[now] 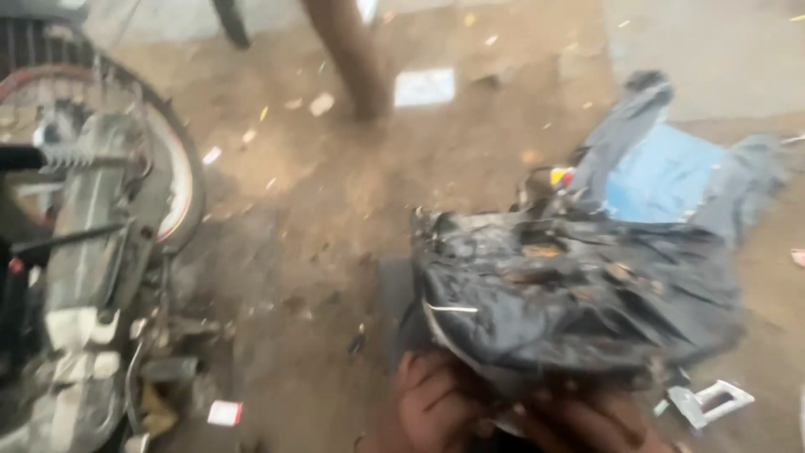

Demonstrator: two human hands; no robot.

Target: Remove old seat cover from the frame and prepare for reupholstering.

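Both hands grip the crumpled black bag's near edge: left hand (432,401), right hand (587,424). The black bag (570,298) spreads away from them, long axis left to right.

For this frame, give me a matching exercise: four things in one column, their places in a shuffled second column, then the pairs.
Things:
1. black crumpled bag
2. motorcycle wheel
3. blue cloth
4. brown post

Places:
A. top centre, standing on the dirt ground
B. far left
C. lower right, above the two hands
D. right, behind the bag

Pairs: 1-C, 2-B, 3-D, 4-A. The left hand and the right hand grip the bag's lower edge.
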